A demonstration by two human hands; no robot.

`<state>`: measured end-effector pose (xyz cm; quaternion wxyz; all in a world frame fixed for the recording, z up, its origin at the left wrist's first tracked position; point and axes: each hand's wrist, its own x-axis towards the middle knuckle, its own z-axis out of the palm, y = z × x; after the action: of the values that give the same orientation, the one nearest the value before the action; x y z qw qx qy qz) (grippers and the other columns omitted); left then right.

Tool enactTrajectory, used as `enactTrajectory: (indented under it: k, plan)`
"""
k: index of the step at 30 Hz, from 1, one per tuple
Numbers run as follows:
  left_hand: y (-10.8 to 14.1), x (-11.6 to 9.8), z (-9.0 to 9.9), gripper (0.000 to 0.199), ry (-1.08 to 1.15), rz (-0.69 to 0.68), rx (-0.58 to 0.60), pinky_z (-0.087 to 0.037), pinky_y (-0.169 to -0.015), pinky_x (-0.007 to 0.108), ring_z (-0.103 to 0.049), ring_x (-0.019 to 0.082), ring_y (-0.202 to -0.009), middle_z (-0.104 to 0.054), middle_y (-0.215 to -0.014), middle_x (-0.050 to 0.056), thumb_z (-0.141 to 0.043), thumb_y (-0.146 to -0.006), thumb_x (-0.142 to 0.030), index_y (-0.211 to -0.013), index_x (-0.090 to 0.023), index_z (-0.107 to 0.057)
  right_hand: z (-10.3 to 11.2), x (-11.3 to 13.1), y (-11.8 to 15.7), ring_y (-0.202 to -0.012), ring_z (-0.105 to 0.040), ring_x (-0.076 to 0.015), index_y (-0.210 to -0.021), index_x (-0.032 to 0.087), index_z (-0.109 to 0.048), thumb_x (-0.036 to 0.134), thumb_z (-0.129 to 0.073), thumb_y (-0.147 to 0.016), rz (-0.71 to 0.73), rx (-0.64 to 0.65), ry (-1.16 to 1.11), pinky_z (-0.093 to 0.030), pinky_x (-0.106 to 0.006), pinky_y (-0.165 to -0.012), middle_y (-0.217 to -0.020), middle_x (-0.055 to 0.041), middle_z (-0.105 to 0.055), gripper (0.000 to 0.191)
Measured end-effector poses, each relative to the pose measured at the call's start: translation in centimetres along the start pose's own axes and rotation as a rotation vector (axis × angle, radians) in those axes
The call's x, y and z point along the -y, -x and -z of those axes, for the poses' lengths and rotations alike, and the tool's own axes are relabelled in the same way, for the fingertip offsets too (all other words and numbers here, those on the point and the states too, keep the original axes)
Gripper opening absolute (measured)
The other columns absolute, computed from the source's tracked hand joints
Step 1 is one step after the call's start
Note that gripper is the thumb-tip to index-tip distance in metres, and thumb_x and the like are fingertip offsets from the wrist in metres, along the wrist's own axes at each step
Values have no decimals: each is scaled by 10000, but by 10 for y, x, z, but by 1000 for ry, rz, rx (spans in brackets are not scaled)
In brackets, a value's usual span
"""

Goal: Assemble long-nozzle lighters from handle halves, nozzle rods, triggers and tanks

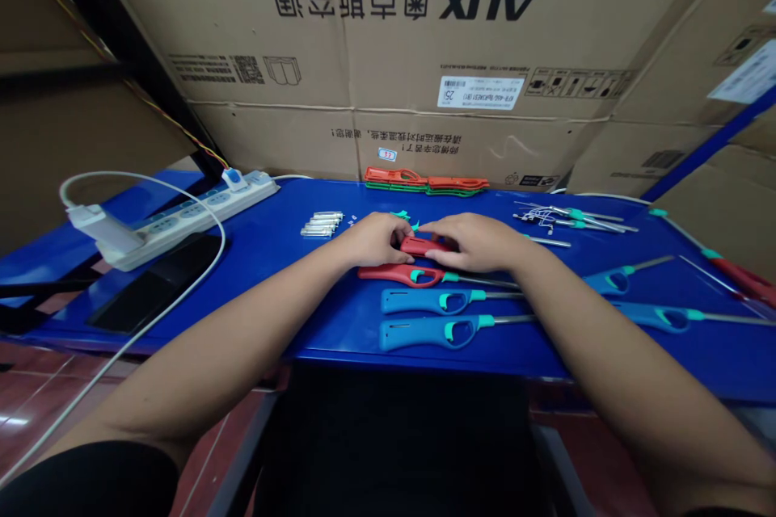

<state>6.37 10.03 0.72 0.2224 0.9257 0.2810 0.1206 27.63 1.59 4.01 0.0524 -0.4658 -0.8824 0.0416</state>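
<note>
The left hand [377, 241] and right hand [476, 242] pinch opposite ends of a red lighter handle [419, 245], just beyond the long-necked red lighter [397, 275]. Nearer than that lighter lie blue lighters [412, 301]; well beyond it, orange handle shells [394, 176].

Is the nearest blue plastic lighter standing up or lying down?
Lying down: that blue plastic lighter stretches sideways, flat along the blue tabletop.
</note>
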Motion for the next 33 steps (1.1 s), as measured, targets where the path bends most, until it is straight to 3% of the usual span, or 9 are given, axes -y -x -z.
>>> enactTrajectory:
  k: [3, 7, 9, 13, 18, 21, 30, 33]
  plan:
    - [0, 1, 1, 414, -42, -16, -11, -421, -657, 247, -600, 152, -745, -678, -871, 25, -807, -667, -416, -980, -164, -706, 15, -19, 19, -900, -654, -204, -1154, 173, -699, 373, -460, -947, -71, 12, -109, -444, -298, -751, -1082, -100, -735, 374]
    - [1, 2, 3, 412, -58, -40, -1, -419, -668, 246, -587, 147, -754, -667, -898, 23, -807, -685, -434, -988, -176, -702, 24, -42, 38, -761, -642, -193, -1052, 184, -726, 519, -612, -828, -260, 223, -158, -450, -289, -660, -918, -67, -732, 419]
    - [1, 3, 3, 425, -64, -51, -6, -419, -670, 247, -580, 148, -749, -660, -879, 20, -811, -684, -441, -995, -176, -697, 23, -47, 40, -784, -640, -199, -1080, 180, -719, 543, -634, -797, -284, 254, -158, -453, -293, -674, -930, -72, -723, 468]
    - [1, -1, 2, 446, -82, -72, -23, -415, -675, 252, -569, 151, -738, -643, -846, 17, -814, -688, -460, -1004, -169, -691, 14, -41, 32, -851, -627, -204, -1155, 171, -707, 579, -605, -832, -146, 189, -159, -452, -296, -716, -1012, -95, -703, 530]
    - [0, -9, 0, 383, -89, -104, -47, -409, -681, 258, -556, 147, -719, -628, -806, 6, -803, -713, -410, -992, -171, -692, 0, -18, 11, -880, -613, -208, -1168, 154, -705, 495, -587, -879, -28, -5, -49, -424, -297, -739, -1037, -108, -688, 462]
    - [-1, -11, 0, 366, -101, -115, -51, -409, -685, 264, -556, 152, -724, -630, -800, 8, -800, -709, -409, -967, -171, -695, -7, -10, 3, -892, -623, -216, -1068, 161, -738, 453, -611, -867, -20, -1, -26, -413, -295, -732, -1016, -99, -700, 377]
    - [-4, -12, -6, 309, -31, -19, -40, -399, -627, 250, -563, 140, -672, -651, -764, -7, -790, -698, -380, -917, -180, -701, -10, -16, 2, -879, -614, -200, -1035, 168, -753, 479, -606, -897, -24, -16, -148, -410, -286, -752, -986, -85, -697, 371]
    - [-4, -9, -7, 397, -28, -4, -8, -420, -648, 252, -584, 146, -703, -680, -824, 11, -792, -698, -424, -999, -176, -717, -8, -17, 3, -834, -595, -193, -1039, 153, -728, 507, -647, -855, -55, 22, -102, -391, -277, -700, -978, -88, -683, 407]
